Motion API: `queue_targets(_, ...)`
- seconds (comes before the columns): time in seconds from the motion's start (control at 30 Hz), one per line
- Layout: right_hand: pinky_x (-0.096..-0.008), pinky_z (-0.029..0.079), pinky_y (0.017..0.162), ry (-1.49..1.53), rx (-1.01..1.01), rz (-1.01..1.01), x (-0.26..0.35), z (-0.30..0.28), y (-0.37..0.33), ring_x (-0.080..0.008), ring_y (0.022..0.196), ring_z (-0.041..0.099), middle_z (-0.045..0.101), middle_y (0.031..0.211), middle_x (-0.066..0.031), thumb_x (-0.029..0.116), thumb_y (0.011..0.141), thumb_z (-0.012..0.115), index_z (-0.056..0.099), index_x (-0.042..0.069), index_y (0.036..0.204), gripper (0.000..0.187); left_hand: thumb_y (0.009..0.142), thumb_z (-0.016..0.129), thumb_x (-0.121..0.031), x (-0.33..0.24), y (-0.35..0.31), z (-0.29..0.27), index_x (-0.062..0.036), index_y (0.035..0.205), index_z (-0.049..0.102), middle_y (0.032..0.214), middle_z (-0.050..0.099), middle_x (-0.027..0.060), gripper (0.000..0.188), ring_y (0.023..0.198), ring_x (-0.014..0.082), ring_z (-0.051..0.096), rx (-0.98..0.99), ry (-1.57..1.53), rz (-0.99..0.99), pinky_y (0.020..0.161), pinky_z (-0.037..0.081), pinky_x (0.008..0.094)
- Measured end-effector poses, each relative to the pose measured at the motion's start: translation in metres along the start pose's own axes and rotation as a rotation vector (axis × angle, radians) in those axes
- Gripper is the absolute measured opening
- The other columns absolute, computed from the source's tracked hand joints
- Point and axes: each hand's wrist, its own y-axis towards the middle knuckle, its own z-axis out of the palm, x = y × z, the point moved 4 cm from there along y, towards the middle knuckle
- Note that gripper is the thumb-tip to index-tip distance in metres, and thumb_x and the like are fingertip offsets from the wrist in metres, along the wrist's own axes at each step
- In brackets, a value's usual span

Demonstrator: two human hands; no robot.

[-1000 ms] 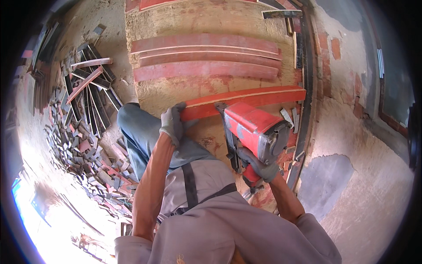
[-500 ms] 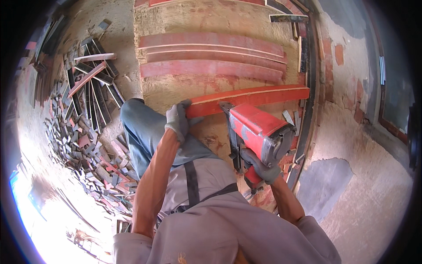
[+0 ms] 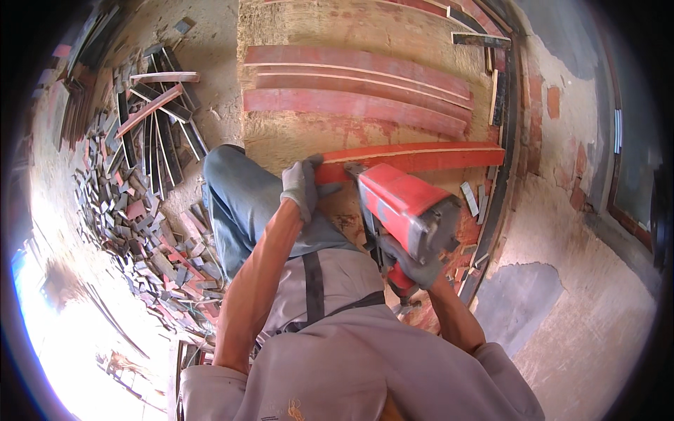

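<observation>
My gloved left hand (image 3: 302, 188) is closed on the left end of a curved red wooden strip (image 3: 435, 159), which shows a pale line along its length. In my gloved right hand (image 3: 412, 265) is a red and black nail gun (image 3: 401, 198), gripped by its handle below the bulky red body. The tool's nose sits at the strip's near edge, a short way right of my left hand; whether it touches the wood I cannot tell. Fingers of the right hand are partly hidden behind the tool's body.
Several curved reddish strips (image 3: 358, 104) lie across the plywood board (image 3: 281, 130) beyond my hands. On the left are a heap of small wood offcuts (image 3: 151, 238) and a stack of dark strips (image 3: 158, 151). A dark rail (image 3: 507, 126) edges the board beside the worn wall (image 3: 554, 175).
The nail gun has moved left along the red strip, closer to my left hand. My left hand keeps its hold on the strip's end. The whole view has shifted slightly.
</observation>
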Motion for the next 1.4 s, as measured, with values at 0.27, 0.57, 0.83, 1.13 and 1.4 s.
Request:
queue_targets(0.27,-0.0323,0.052,0.075,-0.152,-0.084,-0.233,0.037,-0.001,-0.001,-0.0121,0.086,0.061,0.067,0.099,-0.0028,0.014,0.093,0.072,0.066,0.004,0.114,0.024,0.095,0.054,-0.012,0.006,0.005,-0.001,0.0018,0.123,0.064,0.124,0.060,0.0184,0.033,0.101,0.0327,0.066,0.052,-0.035,-0.009,0.071,0.067,0.0423)
queue_targets(0.57,-0.0349,0.048,0.086,-0.200,0.173,0.022,-0.002,0.008,0.002,-0.0152,0.100,0.058,0.062,0.112,-0.0044,0.020,0.094,0.068,0.061,0.006,0.123,0.032,0.095,0.055,-0.018,0.009,0.009,-0.001,0.0016,0.118,0.067,0.110,0.068,0.0145,0.032,0.100,0.0276,0.068,0.029,0.003,0.028,0.072,0.065,0.0415)
queue_targets(0.83,-0.0415,0.042,0.111,-0.464,-0.109,-0.066,-0.028,0.005,-0.037,-0.0325,0.128,0.052,0.052,0.142,-0.0135,0.037,0.084,0.074,0.038,0.008,0.147,0.079,0.096,0.061,-0.020,-0.017,-0.009,-0.012,0.0026,0.108,0.065,0.101,0.066,0.0124,0.026,0.086,0.0250,0.069,0.124,0.122,0.249,0.068,0.062,0.0368)
queue_targets(1.13,-0.0493,0.049,0.093,-0.405,-0.170,0.096,-0.038,0.049,-0.015,-0.0471,0.106,0.061,0.060,0.120,-0.0305,0.031,0.084,0.069,0.039,-0.001,0.140,0.071,0.102,0.053,-0.015,-0.130,-0.074,-0.139,0.0024,0.109,0.064,0.098,0.062,0.0093,0.022,0.084,0.0244,0.070,0.163,0.317,0.958,0.074,0.059,0.0356)
queue_targets(1.4,-0.0507,0.048,0.094,-0.702,-0.619,-0.299,0.002,-0.087,0.088,-0.0426,0.115,0.059,0.059,0.129,-0.0247,0.030,0.091,0.064,0.054,0.007,0.136,0.052,0.101,0.056,-0.033,-0.217,-0.068,-0.434,-0.0002,0.141,0.049,0.136,0.057,0.0193,0.053,0.128,0.0325,0.054,-0.130,0.282,1.030,0.105,0.048,0.0460)
